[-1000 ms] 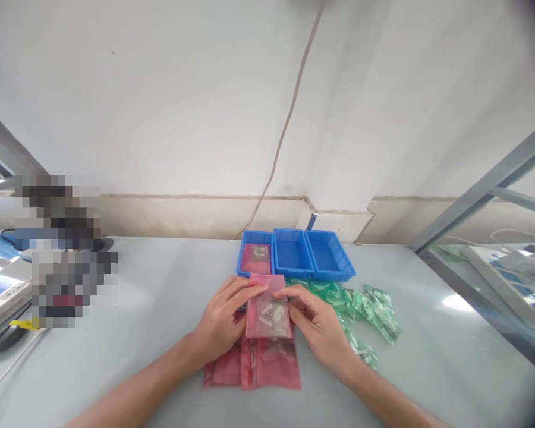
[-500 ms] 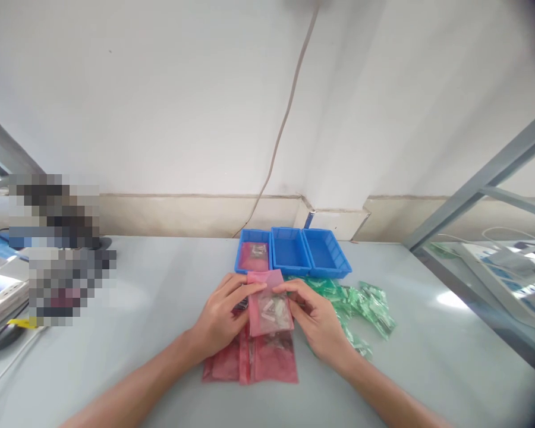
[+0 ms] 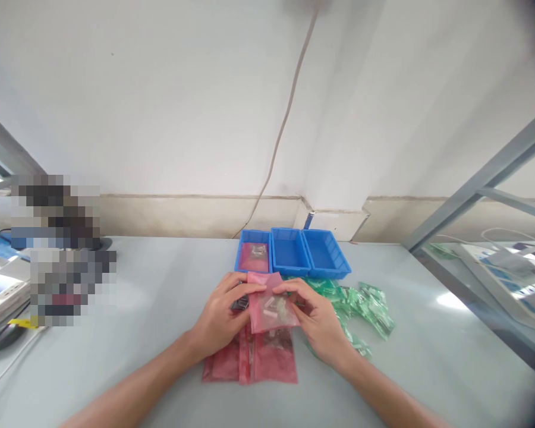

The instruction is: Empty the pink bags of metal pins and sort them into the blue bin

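Between my two hands is a pink plastic bag (image 3: 270, 312) with small pale parts showing through it. My left hand (image 3: 223, 309) pinches its upper left edge. My right hand (image 3: 316, 318) grips the bag's right side, thumb low and fingers near the top. Beneath it on the table lie more pink bags (image 3: 274, 362), some with dark pieces inside, partly hidden by my hands. Just beyond, the left blue bin (image 3: 239, 261) holds another pink bag (image 3: 254, 258) with metallic-looking parts.
Two more blue bins (image 3: 289, 267) (image 3: 327, 273) stand to the right of the first, near the wall. Green-tinted bags (image 3: 365, 306) lie in a heap right of my right hand. Grey metal frames (image 3: 477, 184) rise at both sides. A pixelated area covers the far left.
The lower part of the held pink bag has tilted and shifted slightly right, and its contents look moved. Both hands keep nearly the same place and grip.
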